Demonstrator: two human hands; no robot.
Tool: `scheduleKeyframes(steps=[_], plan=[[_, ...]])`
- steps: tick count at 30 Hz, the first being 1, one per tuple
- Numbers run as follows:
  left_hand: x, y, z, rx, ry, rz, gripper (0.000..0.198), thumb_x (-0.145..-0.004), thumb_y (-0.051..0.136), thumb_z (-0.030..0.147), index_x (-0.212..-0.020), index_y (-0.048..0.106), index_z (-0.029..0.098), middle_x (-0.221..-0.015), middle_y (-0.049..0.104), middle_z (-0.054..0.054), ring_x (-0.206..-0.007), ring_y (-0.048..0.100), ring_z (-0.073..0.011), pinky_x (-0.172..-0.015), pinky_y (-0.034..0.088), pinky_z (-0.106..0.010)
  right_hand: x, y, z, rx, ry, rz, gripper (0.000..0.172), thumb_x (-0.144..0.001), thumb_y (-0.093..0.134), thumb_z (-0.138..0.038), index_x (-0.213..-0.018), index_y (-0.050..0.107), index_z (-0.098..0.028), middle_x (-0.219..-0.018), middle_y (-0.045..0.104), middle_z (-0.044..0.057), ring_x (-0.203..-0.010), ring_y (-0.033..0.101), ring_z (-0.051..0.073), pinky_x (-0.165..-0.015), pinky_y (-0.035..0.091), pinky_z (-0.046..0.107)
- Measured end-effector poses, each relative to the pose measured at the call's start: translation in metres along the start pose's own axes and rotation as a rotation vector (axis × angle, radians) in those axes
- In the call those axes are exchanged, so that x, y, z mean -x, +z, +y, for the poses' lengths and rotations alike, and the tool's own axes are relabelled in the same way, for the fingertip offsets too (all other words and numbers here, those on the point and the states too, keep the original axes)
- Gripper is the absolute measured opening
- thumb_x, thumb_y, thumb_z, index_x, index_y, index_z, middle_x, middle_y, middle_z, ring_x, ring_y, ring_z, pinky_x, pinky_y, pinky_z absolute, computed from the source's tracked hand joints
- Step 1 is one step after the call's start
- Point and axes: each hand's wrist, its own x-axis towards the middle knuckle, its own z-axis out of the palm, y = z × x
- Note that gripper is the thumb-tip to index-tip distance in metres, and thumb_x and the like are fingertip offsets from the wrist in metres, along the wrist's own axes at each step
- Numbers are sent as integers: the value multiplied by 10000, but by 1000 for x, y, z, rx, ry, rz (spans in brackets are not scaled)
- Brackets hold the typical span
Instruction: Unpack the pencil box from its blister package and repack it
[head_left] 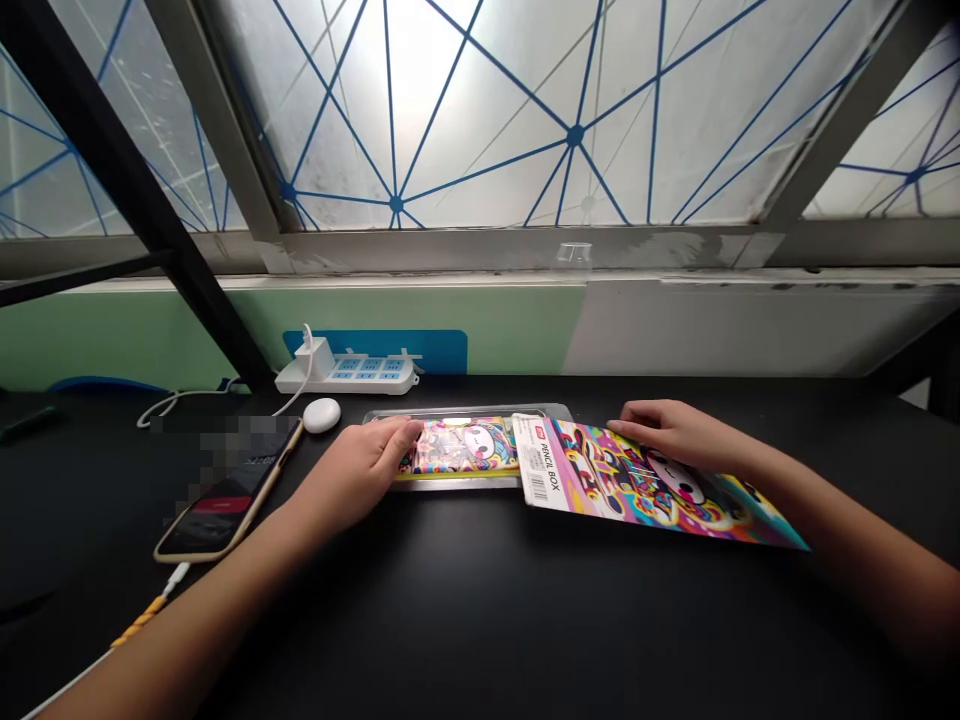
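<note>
A colourful pencil box [466,446] with a cartoon face lies in a clear plastic tray [457,484] on the black table. My left hand [373,458] is closed around the left end of the pencil box, thumb on top, and hides that end. A bright printed card [622,475] with a white "PENCIL BOX" label tilts over the tray's right end and covers part of the pencil box. Along the card's upper edge, my right hand [671,430] grips it with the thumb in front; the other fingers are partly hidden behind it.
To the left lies a phone [229,500] with a white cable [177,577] at its lower end. A round white case [322,414] sits beside it. Behind are a white power strip [367,374] with a plugged-in charger and a frosted window [510,110].
</note>
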Motion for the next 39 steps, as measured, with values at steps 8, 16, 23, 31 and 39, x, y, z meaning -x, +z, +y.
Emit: scheduleKeyframes(steps=[8,16,23,31,39], plan=[[3,32,19,-320,104,36,630,-1016,397,564,-1509,466,177,-1547,494,-146,-1445,419,-354,-1149,369,-548,9,39,-54,18,-19,106,460,-937,445,-660,-884,646,-250,-870,724,39,-773,630,234,-656,436,329],[-5,24,9,-260,82,-206,593,-1028,279,633,-1516,461,348,-1622,358,1,-1534,252,-335,-1195,234,-635,5,17,-30,11,-5,-21,496,-885,515,-694,-727,619,-234,-711,639,-6,-669,546,184,-581,381,287],[-4,15,-2,-133,86,-178,543,-1022,334,621,-1367,638,331,-1501,540,11,-1483,377,-316,-1188,283,-586,0,4,-2,-27,53,-72,542,-771,620,-756,-631,574,-234,-597,556,-27,-572,494,160,-519,340,274],[-2,20,-8,-172,168,-103,448,-1028,407,506,-1344,663,317,-1473,574,-2,-1438,444,-335,-1146,355,-586,5,4,-18,-73,75,-5,546,-788,602,-761,-681,605,-225,-626,566,-17,-575,472,147,-515,329,275],[6,24,9,-218,149,-159,514,-1009,428,550,-1428,591,300,-1548,485,-32,-1483,359,-378,-1166,300,-653,11,5,-33,-107,167,17,555,-754,629,-777,-676,605,-228,-597,553,-20,-560,450,145,-503,298,281]])
